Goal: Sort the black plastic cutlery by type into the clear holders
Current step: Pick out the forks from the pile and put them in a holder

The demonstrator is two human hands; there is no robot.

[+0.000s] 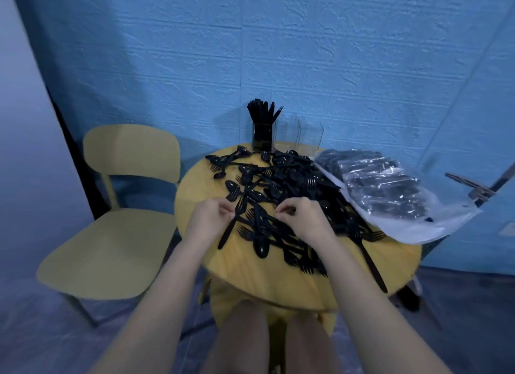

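- Your knees point(262, 337) fill the bottom centre of the frame, tucked under the near edge of the round yellow worktop point(250, 278).
- Your left hand point(209, 217) sits at the left edge of the cutlery pile, just left of centre. Its fingers point(224, 207) are curled in toward the thumb, right beside the head of a fork point(231, 225) whose handle runs down toward the lower left. You cannot tell from here whether they actually pinch it.
- Your right hand point(303, 220) rests over the middle of the pile, slightly right of centre, with its fingertips bunched and bent down onto the black pieces. Whether they hold one is hidden.
- The loose cutlery pile point(278, 189), forks and spoons tangled together, covers the centre and far half of the worktop, with a large spoon point(262, 246) lying near your wrists.
- The clear holders point(289, 135) stand at the far edge of the worktop, upper centre of the frame. The leftmost section holds a bundle of upright black pieces point(262, 117); the sections to its right look transparent and their contents cannot be made out.
- A clear bag of more black cutlery point(390, 192) lies on the right side, overhanging the worktop's edge.
- A yellow chair point(117, 234) stands at the left of the frame, beside the worktop.
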